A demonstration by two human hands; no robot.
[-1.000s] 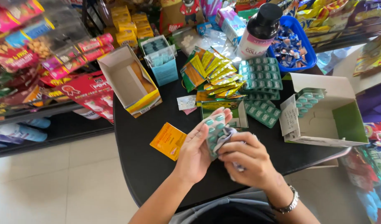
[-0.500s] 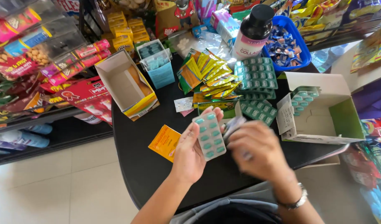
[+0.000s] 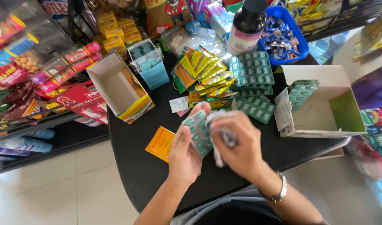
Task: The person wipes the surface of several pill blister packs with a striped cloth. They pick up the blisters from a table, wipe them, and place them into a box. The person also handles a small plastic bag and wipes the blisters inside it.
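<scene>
- The blister strip of green pills [image 3: 198, 131] is held up above the near middle of the black tabletop [image 3: 132, 146], tilted, between both hands and not resting on anything.
- The left hand [image 3: 184, 154] has its grip closed on the strip: thumb along the strip's left edge, fingers behind it.
- The right hand [image 3: 236, 143] is curled shut over a crumpled whitish wrapper [image 3: 219, 143], which touches the strip's right edge; the motion blur hides just how the fingers sit.
- Below the hands the tabletop's rounded near edge has a bare dark stretch; the left near corner is also bare, with tiled floor [image 3: 53, 187] beyond it.
- An orange sachet [image 3: 159, 143] lies flat just left of the left hand, near the tabletop's left edge.
- Behind the hands lie flat green blister strips [image 3: 253, 75], stacked toward the far edge, with a fan of yellow and green sachets [image 3: 203, 71] beside them on the left.
- An open white and green carton [image 3: 324, 108] stands at the right edge, with more green strips in it, near the right hand.
- An open, empty yellow-trimmed box [image 3: 118, 87] sits at the left far corner, with a small light blue box [image 3: 151, 62] just beside it.
- A dark bottle [image 3: 246, 27] and a blue basket of wrapped sweets [image 3: 286, 37] crowd the far edge.
</scene>
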